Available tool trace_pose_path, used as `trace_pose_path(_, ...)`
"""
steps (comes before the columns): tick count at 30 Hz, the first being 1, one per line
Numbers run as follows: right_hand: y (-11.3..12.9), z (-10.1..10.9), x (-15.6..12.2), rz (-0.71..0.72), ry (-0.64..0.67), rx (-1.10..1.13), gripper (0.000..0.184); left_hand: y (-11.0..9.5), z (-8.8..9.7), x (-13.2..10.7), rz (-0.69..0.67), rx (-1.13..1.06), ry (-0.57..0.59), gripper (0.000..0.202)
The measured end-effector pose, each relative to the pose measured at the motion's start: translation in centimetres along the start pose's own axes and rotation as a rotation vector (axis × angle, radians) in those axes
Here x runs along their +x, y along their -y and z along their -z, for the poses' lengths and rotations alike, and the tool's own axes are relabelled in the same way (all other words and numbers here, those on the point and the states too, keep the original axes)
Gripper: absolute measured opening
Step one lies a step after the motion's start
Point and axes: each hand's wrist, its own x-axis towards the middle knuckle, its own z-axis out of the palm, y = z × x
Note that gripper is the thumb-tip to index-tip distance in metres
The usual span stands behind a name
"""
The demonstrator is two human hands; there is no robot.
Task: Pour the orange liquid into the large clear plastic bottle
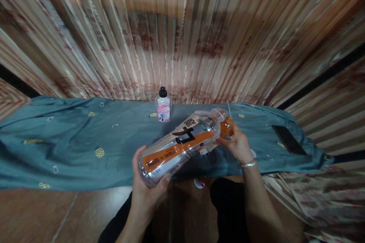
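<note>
My left hand (pixel 149 188) is wrapped round the base of a large clear plastic bottle (pixel 179 142) with an orange and silver label. The bottle is tilted, its neck pointing to the upper right. In my right hand (pixel 236 142) is a small see-through orange container (pixel 226 126), gripped right by the bottle's neck. Whether the two touch cannot be made out, and my fingers hide part of the container. A small clear bottle (pixel 163 112) with a black cap and pink label stands upright behind the large one.
A teal patterned cloth (pixel 71 133) covers the low table. A dark phone (pixel 288 139) lies at its right end. Pleated curtains (pixel 176 38) hang behind, with dark bars at both sides. A small white and pink item (pixel 199 183) is below the front edge, near my knees.
</note>
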Motion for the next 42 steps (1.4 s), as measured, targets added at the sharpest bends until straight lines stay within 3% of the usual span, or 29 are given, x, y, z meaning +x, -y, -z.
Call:
trace_pose_path(4,-0.29,-0.07,0.00,0.008,-0.009,-0.011,0.083,-0.05,-0.05,-0.08,0.005,-0.013,-0.006,0.103)
trace_pose_path(11,-0.17,0.04,-0.03,0.029,-0.001,0.005,0.072,-0.08,-0.14,-0.10,-0.008,-0.009,-0.016,0.103)
trace_pose_path(27,-0.54,-0.23,0.06,0.036,-0.014,-0.007,0.076,-0.21,-0.23,-0.20,-0.007,-0.011,-0.021,0.099)
trace_pose_path(42,-0.42,-0.53,0.20,-0.033,0.005,0.055,0.080,-0.36,-0.19,-0.26,-0.024,0.012,-0.024,0.102)
